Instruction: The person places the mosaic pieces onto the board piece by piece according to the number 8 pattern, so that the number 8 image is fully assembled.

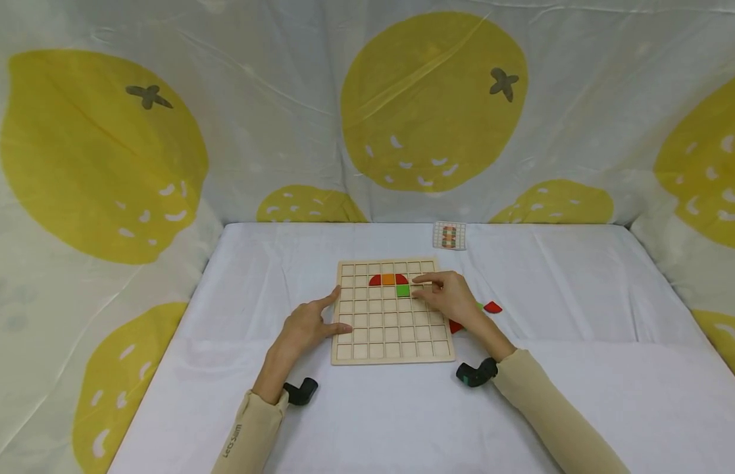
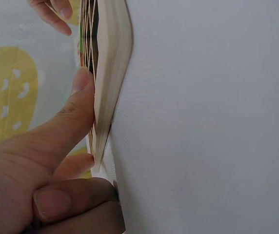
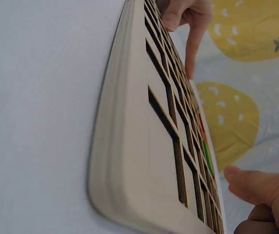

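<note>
A square wooden grid board (image 1: 393,354) lies on the white-covered table. Near its far side an orange square (image 1: 388,279) sits in a row between two red rounded pieces, the left one (image 1: 375,281) and the right one (image 1: 401,279). Just below the right red piece is a green square (image 1: 403,291). My left hand (image 1: 304,324) rests at the board's left side, its thumb (image 2: 76,105) pressed on the rim and the index finger farther up that edge. Over the upper right cells, my right hand (image 1: 447,295) has thumb and index finger apart, beside the green square, with nothing visible between them.
Right of the board, partly behind the right hand, lie loose pieces: a red one (image 1: 493,307), another red one (image 1: 455,326) and a sliver of green (image 1: 480,305). A small printed pattern card (image 1: 449,236) lies beyond the board. A lemon-print cloth (image 1: 272,131) hangs behind.
</note>
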Action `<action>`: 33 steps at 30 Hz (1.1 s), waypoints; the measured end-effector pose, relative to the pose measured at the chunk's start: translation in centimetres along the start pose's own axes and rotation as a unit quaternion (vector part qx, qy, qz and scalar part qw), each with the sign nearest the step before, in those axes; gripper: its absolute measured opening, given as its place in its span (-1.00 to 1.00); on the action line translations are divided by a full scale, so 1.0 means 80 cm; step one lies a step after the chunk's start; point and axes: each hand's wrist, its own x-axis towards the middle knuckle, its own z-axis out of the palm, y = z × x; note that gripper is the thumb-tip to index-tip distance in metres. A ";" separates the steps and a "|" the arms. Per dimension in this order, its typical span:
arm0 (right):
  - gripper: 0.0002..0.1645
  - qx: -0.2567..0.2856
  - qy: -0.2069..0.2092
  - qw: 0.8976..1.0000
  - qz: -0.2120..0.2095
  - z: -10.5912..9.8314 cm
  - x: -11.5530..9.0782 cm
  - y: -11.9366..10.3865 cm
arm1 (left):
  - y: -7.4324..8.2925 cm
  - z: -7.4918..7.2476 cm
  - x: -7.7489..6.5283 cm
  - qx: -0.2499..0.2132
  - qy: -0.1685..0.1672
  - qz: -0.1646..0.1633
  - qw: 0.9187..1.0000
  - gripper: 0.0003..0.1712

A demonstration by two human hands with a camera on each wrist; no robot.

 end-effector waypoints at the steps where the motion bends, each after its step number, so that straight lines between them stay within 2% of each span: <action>1: -0.63 -0.001 0.001 1.000 0.001 -0.003 -0.002 0.001 | 0.000 0.000 0.000 0.000 0.000 -0.001 1.000 0.12; 7: -0.63 -0.027 0.014 1.000 0.006 -0.024 -0.014 0.012 | -0.001 0.000 -0.001 0.001 0.001 -0.001 1.000 0.12; 17: -0.63 -0.039 0.035 0.997 0.049 -0.054 -0.039 0.034 | 0.001 -0.001 -0.002 0.002 0.003 0.000 1.000 0.12; 25: -0.59 -0.053 0.035 0.995 0.074 -0.066 -0.058 0.047 | 0.001 0.000 0.002 0.011 -0.004 -0.004 1.000 0.13; 33: -0.60 -0.076 0.043 0.993 0.075 -0.074 -0.070 0.052 | 0.003 -0.001 0.002 0.011 -0.005 -0.003 1.000 0.13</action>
